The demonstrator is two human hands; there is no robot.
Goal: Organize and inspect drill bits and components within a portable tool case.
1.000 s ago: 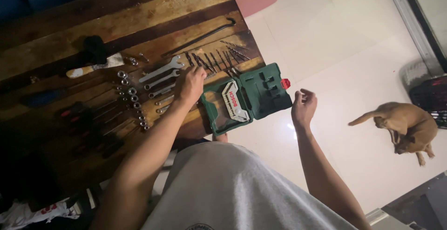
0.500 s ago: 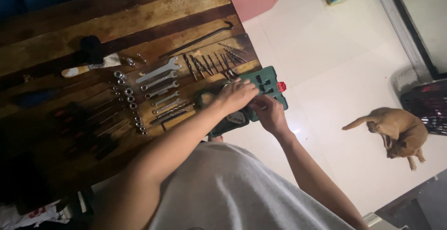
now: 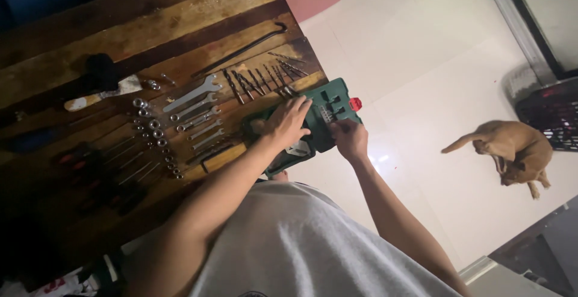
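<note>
At the bench's (image 3: 180,8) right edge, the left hand (image 3: 283,122) lies with fingers spread flat on the open green bit case (image 3: 337,101), while the right hand (image 3: 349,137), fingers curled, pinches at its insert beside the drill bits (image 3: 259,80).

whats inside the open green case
Inside the green case, dark moulded slots and a small row of silvery bits show. The left hand and right hand cover the rest.
</note>
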